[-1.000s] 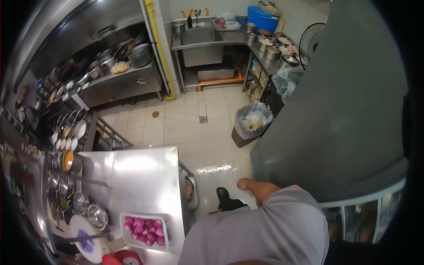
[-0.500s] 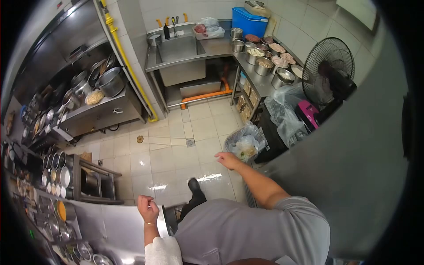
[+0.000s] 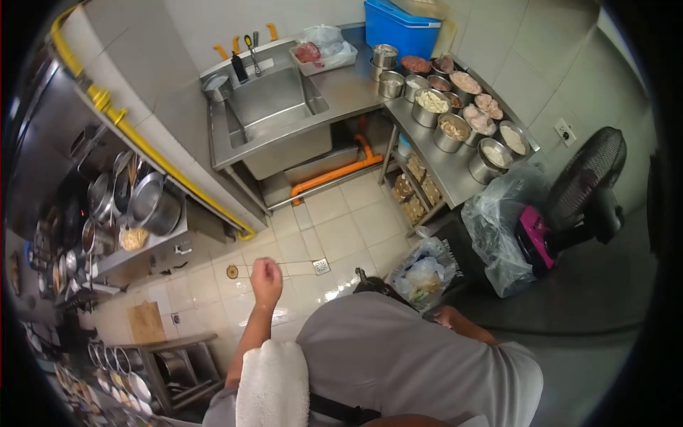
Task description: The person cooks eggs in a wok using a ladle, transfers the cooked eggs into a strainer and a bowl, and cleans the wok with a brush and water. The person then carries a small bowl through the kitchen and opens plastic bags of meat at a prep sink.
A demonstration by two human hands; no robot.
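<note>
My left hand (image 3: 267, 279) is raised over the tiled floor, its fingers curled in; whether anything is in them is too small to tell. A white towel (image 3: 272, 384) lies over the left shoulder. On the other side, my right hand (image 3: 447, 317) hangs low beside the body, close to a bin lined with a clear bag (image 3: 423, 274); its fingers are mostly hidden. A steel sink (image 3: 274, 107) stands ahead. To its right, a steel counter (image 3: 398, 117) carries several metal pots of food.
A pink and black fan (image 3: 537, 231) stands at the right beside a large clear plastic bag (image 3: 498, 228). A yellow pipe (image 3: 156, 146) runs down the left wall near a stove counter with pots (image 3: 156, 203). A blue cooler (image 3: 402, 32) sits in the back corner.
The view has moved forward toward the sink and counter. The steel table with the onion basket has left view. My left hand has come forward; my right hand has dropped back beside the body.
</note>
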